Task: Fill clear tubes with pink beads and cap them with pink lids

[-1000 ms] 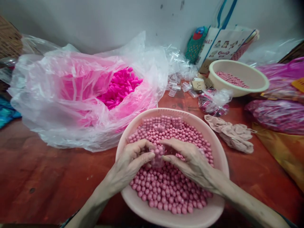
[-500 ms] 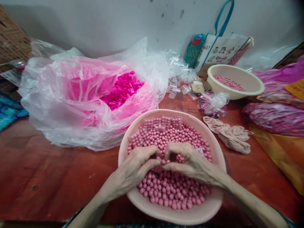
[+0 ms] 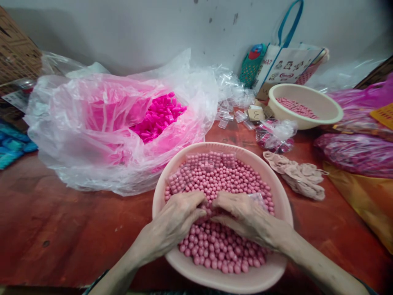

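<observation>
A pale pink basin [image 3: 229,282] full of round pink beads [image 3: 215,254] stands on the red table in front of me. Over the middle of the beads, my left hand [image 3: 181,215] has its thumb and fingers curled inward at something too small to make out. Facing it a short way to the right, my right hand [image 3: 245,217] is bent over the beads, fingers and thumb close together; what it grips, if anything, is hidden. Small clear bags of beads [image 3: 181,179] lie along the basin's left and far inner side, and a clear packet [image 3: 257,199] sits beyond my right hand.
Left of the basin is a large plastic bag [image 3: 116,180] with bright pink pieces [image 3: 159,116]. A cream bowl [image 3: 325,116] of beads, a crumpled beige cloth [image 3: 301,174], small clear packets [image 3: 225,116] and purple bags [image 3: 356,153] lie beyond and right.
My right hand's fingers have flattened and lowered toward the beads, closing the gap between thumb and forefinger. My left hand has shifted only slightly.
</observation>
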Motion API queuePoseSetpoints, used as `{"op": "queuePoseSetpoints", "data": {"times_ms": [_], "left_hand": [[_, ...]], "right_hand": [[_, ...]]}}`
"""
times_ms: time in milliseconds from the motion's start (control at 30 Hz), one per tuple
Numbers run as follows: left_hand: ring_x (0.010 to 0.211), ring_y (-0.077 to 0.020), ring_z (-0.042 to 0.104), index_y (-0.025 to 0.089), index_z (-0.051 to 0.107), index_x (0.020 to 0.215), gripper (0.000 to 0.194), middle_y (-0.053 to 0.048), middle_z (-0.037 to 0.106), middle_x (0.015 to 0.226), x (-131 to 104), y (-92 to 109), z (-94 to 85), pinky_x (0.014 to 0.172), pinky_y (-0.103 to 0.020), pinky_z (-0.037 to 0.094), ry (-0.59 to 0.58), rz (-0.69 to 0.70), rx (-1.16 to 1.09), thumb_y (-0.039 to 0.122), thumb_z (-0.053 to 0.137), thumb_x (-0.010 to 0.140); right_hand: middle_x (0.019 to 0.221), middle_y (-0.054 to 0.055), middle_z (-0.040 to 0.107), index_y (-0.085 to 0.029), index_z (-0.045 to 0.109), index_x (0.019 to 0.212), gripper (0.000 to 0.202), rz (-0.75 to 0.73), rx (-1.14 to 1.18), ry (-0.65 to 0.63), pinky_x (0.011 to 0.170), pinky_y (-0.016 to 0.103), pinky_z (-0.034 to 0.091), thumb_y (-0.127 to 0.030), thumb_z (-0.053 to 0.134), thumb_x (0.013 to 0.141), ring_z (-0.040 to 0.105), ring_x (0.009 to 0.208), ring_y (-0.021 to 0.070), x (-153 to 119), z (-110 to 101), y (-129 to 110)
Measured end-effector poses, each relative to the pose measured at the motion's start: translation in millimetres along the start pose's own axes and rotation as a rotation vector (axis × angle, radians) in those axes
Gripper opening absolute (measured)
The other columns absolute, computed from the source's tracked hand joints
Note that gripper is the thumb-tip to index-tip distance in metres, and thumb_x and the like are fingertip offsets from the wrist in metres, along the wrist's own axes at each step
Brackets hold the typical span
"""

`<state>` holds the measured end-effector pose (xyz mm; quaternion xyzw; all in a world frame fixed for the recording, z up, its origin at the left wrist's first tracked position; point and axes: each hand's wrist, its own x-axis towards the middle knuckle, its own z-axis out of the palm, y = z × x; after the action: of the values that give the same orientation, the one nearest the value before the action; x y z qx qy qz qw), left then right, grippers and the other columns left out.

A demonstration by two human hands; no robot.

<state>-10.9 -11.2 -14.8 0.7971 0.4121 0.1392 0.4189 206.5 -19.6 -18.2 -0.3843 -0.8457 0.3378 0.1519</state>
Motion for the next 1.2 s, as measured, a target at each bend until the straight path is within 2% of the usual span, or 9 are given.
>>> {"op": "queuePoseSetpoints", "data": {"times_ms": [200,333,467,567,667,833,967,1067,1200], "left_hand": [[0.086,-0.0184,0.055,0.020,0.060,0.093,0.017,-0.002,0.063,0.090,-1,9,-1.5,0.082,-0.029,0.042,0.000,-0.046,-0.067,0.024,0.043,0.092],[0.091,-0.0186,0.054,0.021,0.058,0.096,0.014,-0.002,0.062,0.094,1,11,-4.1,0.085,-0.029,0.040,0.109,-0.116,-0.125,0.025,0.046,0.091],[0.076,-0.0140,0.054,0.020,0.057,0.086,0.013,0.002,0.057,0.077,8,12,-8.5,0.072,-0.024,0.041,0.198,-0.167,-0.286,0.025,0.046,0.092],[0.075,-0.0122,0.054,0.019,0.057,0.089,0.010,0.003,0.057,0.078,10,13,-9.7,0.070,-0.022,0.043,0.199,-0.173,-0.411,0.025,0.048,0.091],[0.073,-0.0112,0.055,0.018,0.057,0.086,0.011,0.003,0.056,0.077,11,14,-10.0,0.070,-0.020,0.043,0.168,-0.172,-0.458,0.025,0.049,0.091],[0.073,-0.0124,0.053,0.017,0.059,0.085,0.015,0.002,0.057,0.076,10,15,-13.2,0.070,-0.022,0.042,0.046,-0.169,-0.398,0.027,0.049,0.090],[0.076,-0.0139,0.055,0.019,0.062,0.084,0.016,0.002,0.060,0.078,7,18,-16.1,0.070,-0.022,0.043,0.030,-0.174,-0.376,0.029,0.050,0.088],[0.078,-0.0142,0.057,0.021,0.064,0.088,0.015,0.002,0.062,0.082,4,17,-17.7,0.071,-0.021,0.044,-0.052,-0.189,-0.418,0.028,0.051,0.087],[0.084,-0.0154,0.057,0.021,0.064,0.094,0.015,0.001,0.063,0.087,4,14,-18.8,0.077,-0.022,0.045,-0.127,-0.215,-0.434,0.028,0.052,0.087]], "right_hand": [[0.075,-0.004,0.050,-0.019,0.043,0.082,0.017,-0.003,-0.046,0.044,0.055,0.024,0.029,-0.020,0.059,0.087,0.043,0.061,0.0104,0,0,-4],[0.069,-0.005,0.049,-0.019,0.045,0.076,0.019,0.026,0.043,0.106,0.053,0.022,0.029,-0.023,0.060,0.086,0.041,0.057,0.0088,3,-7,-2],[0.069,-0.004,0.056,-0.017,0.051,0.075,0.016,0.073,0.144,0.212,0.058,0.021,0.035,-0.022,0.060,0.087,0.049,0.061,0.0092,4,-12,3],[0.075,-0.001,0.060,-0.016,0.057,0.085,0.007,0.103,0.160,0.286,0.061,0.022,0.039,-0.022,0.062,0.085,0.053,0.066,0.0112,7,-13,4],[0.088,0.003,0.063,-0.015,0.058,0.105,0.024,0.021,0.176,0.342,0.069,0.024,0.042,-0.021,0.065,0.084,0.056,0.077,0.0136,10,-13,4],[0.089,0.003,0.065,-0.017,0.063,0.106,0.020,-0.122,0.254,0.214,0.075,0.025,0.043,-0.022,0.061,0.087,0.058,0.081,0.0131,12,-12,3],[0.091,0.002,0.066,-0.019,0.064,0.107,0.022,-0.094,0.296,0.152,0.075,0.024,0.043,-0.026,0.062,0.086,0.060,0.083,0.0124,10,-14,-3],[0.096,0.000,0.068,-0.021,0.064,0.105,0.021,-0.067,0.327,0.059,0.079,0.023,0.043,-0.027,0.064,0.085,0.061,0.088,0.0126,8,-17,-7],[0.085,-0.001,0.068,-0.018,0.067,0.092,0.014,-0.004,0.381,-0.011,0.074,0.023,0.044,-0.029,0.065,0.083,0.061,0.080,0.0121,8,-18,-9]]}}
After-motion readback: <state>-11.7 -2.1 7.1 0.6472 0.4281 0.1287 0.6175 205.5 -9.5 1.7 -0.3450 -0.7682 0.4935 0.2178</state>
